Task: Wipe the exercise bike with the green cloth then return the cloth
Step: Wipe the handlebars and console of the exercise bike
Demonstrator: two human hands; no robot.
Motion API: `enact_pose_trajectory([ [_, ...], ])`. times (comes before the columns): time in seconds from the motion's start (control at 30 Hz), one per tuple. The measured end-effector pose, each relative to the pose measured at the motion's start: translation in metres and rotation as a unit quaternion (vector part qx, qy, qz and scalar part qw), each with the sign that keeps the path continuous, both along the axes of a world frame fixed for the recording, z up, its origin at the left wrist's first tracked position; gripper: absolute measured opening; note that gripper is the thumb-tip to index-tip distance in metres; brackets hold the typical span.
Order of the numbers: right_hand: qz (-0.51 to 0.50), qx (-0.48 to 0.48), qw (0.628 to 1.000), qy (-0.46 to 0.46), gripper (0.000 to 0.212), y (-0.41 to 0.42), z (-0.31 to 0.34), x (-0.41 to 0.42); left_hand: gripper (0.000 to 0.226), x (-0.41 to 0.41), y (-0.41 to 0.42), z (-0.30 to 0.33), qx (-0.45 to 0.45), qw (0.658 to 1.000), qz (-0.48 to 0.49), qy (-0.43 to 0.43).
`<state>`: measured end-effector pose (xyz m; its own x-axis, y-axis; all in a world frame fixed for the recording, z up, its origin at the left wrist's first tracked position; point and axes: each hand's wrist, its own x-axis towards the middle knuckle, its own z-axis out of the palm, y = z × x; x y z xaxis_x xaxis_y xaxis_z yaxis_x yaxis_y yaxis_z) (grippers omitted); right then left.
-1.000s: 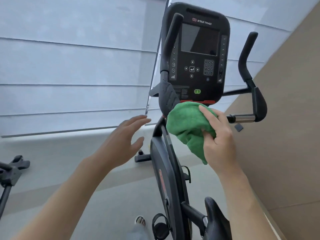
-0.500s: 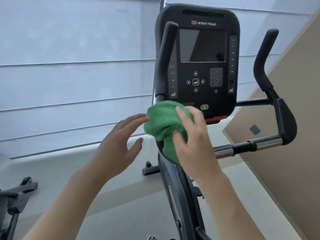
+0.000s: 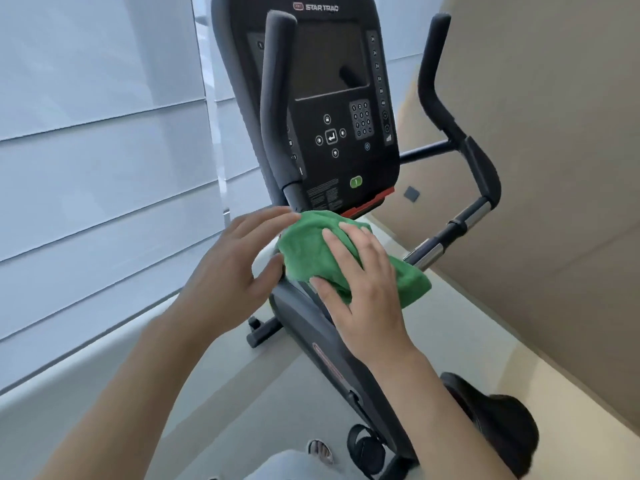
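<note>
The black exercise bike stands in front of me, its console upright at the top and two handlebars rising beside it. A green cloth is bunched over the bike's frame just under the console. My right hand lies flat on the cloth and presses it against the frame. My left hand is beside the cloth on its left, fingers spread, with fingertips and thumb at the cloth's edge. The part of the frame under the cloth is hidden.
The right handlebar with a chrome section juts out to the right. The black seat is at lower right, a pedal below. White blinds cover the left; a beige wall closes the right.
The right hand has slid the cloth rightwards and down onto the frame below the console. The left hand has come closer, reaching the cloth's edge. The view has tilted and moved nearer.
</note>
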<state>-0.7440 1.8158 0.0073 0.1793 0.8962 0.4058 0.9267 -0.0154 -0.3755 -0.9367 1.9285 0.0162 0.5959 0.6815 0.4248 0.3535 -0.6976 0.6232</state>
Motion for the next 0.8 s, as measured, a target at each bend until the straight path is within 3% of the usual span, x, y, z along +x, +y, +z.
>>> enact_pose_trajectory([
  [0.3,-0.079,0.014,0.997,0.003,0.053,-0.016,-0.01,-0.029,0.055,-0.006,0.012,0.0,-0.021,0.998,-0.063,0.011],
  [0.57,-0.098,0.023,0.994,-0.038,0.048,0.059,0.019,-0.034,0.06,-0.04,0.014,0.002,-0.045,0.999,0.003,-0.016],
  [0.8,-0.065,0.001,0.998,0.014,0.044,0.109,0.04,-0.028,0.062,-0.034,0.004,0.003,-0.047,0.997,0.053,-0.003],
])
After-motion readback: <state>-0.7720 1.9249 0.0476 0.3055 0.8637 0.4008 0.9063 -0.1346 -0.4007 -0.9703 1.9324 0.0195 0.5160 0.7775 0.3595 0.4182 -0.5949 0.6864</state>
